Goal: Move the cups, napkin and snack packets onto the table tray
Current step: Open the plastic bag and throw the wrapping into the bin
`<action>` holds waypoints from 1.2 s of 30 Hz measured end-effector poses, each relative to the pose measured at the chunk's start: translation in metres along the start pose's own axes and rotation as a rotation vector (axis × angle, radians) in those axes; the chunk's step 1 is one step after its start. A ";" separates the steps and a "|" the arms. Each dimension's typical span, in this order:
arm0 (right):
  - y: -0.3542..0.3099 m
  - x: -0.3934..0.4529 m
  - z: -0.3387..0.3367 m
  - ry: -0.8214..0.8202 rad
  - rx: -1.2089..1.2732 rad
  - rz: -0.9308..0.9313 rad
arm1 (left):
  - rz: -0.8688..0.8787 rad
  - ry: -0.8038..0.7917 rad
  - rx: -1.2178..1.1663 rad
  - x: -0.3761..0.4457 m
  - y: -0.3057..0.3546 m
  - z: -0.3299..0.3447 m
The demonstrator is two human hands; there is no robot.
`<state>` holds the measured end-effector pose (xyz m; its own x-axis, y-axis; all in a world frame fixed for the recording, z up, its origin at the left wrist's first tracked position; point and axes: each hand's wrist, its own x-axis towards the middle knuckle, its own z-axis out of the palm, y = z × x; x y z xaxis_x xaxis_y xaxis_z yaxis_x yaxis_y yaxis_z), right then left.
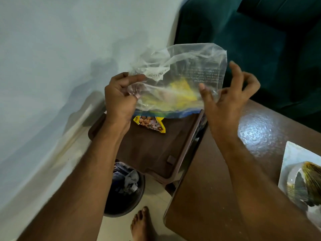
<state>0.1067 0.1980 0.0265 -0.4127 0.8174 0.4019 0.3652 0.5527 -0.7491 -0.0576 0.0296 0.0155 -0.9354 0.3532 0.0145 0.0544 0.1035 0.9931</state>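
Clear plastic bag [180, 77] hangs stretched between both hands, left fingers [133, 79] clamped on its edge, right fingers [204, 92] pinching its side, seemingly to reach the yellow packets inside.

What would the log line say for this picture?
left hand: pinching clear plastic bag | right hand: pinching bag | snack packet: on brown tray

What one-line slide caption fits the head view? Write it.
Both hands, left hand and right hand, hold a clear plastic bag above a brown tray.
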 end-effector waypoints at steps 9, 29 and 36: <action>-0.009 -0.036 -0.002 -0.343 -0.735 -0.345 | 0.036 -0.126 0.076 -0.033 0.005 -0.004; -0.043 -0.055 0.006 -0.207 0.729 0.692 | 0.072 -0.203 0.430 -0.116 -0.008 0.019; -0.038 -0.081 0.018 -0.307 1.073 1.116 | -0.521 -0.317 -0.221 -0.115 -0.006 0.009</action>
<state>0.1108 0.1075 0.0131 -0.5459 0.5817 -0.6030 -0.0934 -0.7575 -0.6461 0.0526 -0.0028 0.0069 -0.6693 0.5695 -0.4772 -0.4835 0.1539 0.8617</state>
